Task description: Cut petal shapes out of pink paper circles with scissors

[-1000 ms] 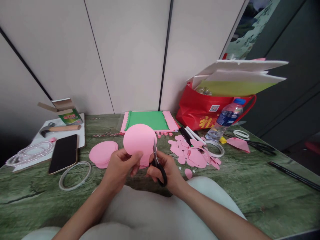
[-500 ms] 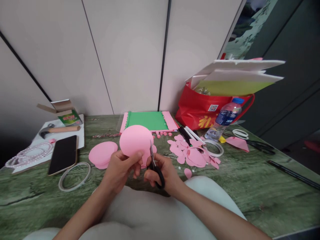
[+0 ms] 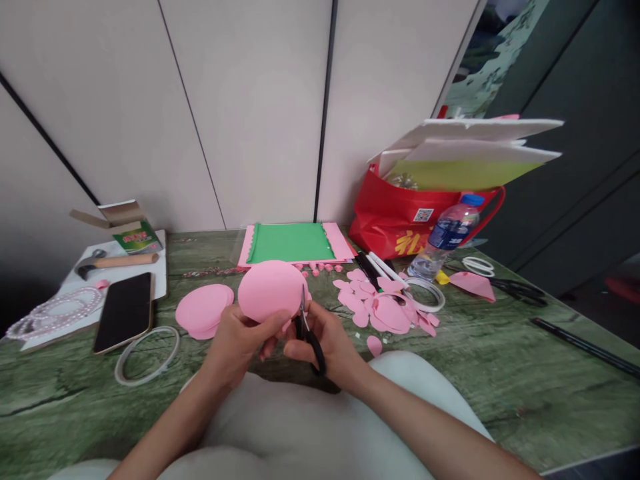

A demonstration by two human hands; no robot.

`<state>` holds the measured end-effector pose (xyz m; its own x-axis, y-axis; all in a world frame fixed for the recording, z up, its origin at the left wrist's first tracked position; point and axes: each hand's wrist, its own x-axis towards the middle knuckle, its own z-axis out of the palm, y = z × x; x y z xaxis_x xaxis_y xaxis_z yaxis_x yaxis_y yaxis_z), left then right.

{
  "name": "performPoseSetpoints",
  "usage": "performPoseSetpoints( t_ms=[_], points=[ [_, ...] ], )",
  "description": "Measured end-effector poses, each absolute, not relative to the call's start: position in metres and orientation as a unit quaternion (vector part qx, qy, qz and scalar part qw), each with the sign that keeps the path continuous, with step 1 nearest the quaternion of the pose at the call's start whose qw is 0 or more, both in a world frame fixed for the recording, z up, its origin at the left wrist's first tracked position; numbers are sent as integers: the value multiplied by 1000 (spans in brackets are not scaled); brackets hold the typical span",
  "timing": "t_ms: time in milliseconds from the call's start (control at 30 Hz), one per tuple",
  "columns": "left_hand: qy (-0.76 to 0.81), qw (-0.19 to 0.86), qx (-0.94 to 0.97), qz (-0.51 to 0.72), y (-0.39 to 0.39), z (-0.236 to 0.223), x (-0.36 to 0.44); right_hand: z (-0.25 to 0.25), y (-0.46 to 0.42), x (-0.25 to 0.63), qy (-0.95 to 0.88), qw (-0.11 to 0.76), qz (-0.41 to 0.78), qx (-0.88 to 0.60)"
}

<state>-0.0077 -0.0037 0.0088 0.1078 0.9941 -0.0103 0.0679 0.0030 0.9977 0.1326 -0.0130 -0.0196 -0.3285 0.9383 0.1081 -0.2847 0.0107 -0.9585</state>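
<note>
My left hand [image 3: 249, 339] pinches the lower edge of a round pink paper disc [image 3: 270, 290], thumb on its face. In my right hand [image 3: 324, 340] is a pair of black-handled scissors [image 3: 316, 350], blades pointing up at the disc's right edge. How far the blades are parted is hard to make out. A stack of pink paper circles [image 3: 204, 309] lies left of my left hand. To the right of my right hand spreads a pile of cut pink paper pieces [image 3: 393, 312], with one small petal [image 3: 375, 345] lying apart from it.
Left are a phone [image 3: 124, 312], a tape roll [image 3: 147, 357], bead strings [image 3: 55, 312], a hammer [image 3: 120, 261] and an opened box [image 3: 135, 235]. Green and pink sheets [image 3: 293, 242] lie behind. Right stand a red bag [image 3: 385, 213] and a bottle [image 3: 447, 237]; a black pencil [image 3: 583, 345] lies nearer.
The pink disc has dropped slightly and tilted flatter. The scissors have shifted a little down and left with my right hand, their blades still at the disc's right edge.
</note>
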Motion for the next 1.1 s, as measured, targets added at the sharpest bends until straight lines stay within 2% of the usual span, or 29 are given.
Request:
performPoseSetpoints(
  t_ms=[467,767,1100],
  points=[
    [500,512,530,455,-4,11,-8,-23,-12,133,-515,492,634,-300],
    [494,518,530,455,-3,12,-7,-22,-12,133,-506,481,625,-350],
    [440,580,498,470,-3,14,-6,-27,-12,131,-513,473,628,-345]
  ],
)
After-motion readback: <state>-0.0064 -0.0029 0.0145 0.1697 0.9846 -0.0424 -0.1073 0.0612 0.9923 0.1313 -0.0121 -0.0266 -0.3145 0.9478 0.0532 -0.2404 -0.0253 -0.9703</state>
